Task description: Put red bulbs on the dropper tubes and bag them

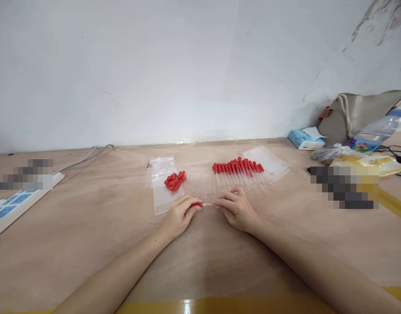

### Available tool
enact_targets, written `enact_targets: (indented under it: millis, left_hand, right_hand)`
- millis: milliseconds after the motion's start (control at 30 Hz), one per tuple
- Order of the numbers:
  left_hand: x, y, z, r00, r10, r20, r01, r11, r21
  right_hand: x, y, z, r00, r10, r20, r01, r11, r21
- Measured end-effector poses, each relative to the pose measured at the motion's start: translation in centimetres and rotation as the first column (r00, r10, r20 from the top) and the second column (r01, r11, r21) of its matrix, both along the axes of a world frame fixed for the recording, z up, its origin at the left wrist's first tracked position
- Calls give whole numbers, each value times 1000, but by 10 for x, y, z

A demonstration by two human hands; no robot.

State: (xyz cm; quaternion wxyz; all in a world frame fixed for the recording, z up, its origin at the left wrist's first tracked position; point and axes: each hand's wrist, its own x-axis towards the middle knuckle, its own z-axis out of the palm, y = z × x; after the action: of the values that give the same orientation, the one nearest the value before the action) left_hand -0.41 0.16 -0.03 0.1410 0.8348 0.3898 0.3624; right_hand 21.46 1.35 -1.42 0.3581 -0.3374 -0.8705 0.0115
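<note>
My left hand [180, 214] pinches a red rubber bulb [197, 204] between thumb and fingers. From that bulb a thin clear glass tube [207, 204] runs level to the right, and the fingertips of my right hand [235, 209] are closed on its other end. Just beyond my hands lies a row of loose clear tubes [199, 183]. Left of them, a small heap of red rubber bulbs [174, 180] rests on a clear zip bag [163, 198]. To the right, several droppers with red bulbs [238, 166] lie side by side, tubes toward me.
More clear bags [265, 162] lie at the right. Farther right are a tissue pack [305, 139], a grey bag [367, 113], a plastic bottle [377, 131] and a yellow package [367, 163]. A power strip [26, 205] stands at the left, its cable reaching the wall.
</note>
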Motion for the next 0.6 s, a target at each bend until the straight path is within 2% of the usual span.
enact_targets:
  millis: [200,433,600]
  left_hand:
    - [1,-2,0,996,-74,-54,77,995,59]
    - [0,0,-5,990,-80,-115,98,983,156]
    - [1,1,-7,985,-90,-146,114,980,162]
  right_hand:
    - [1,2,2,999,6,48,-6,1000,9]
    - [-3,-4,7,988,-84,130,58,981,187]
    - [-8,-6,4,994,-37,105,25,993,111]
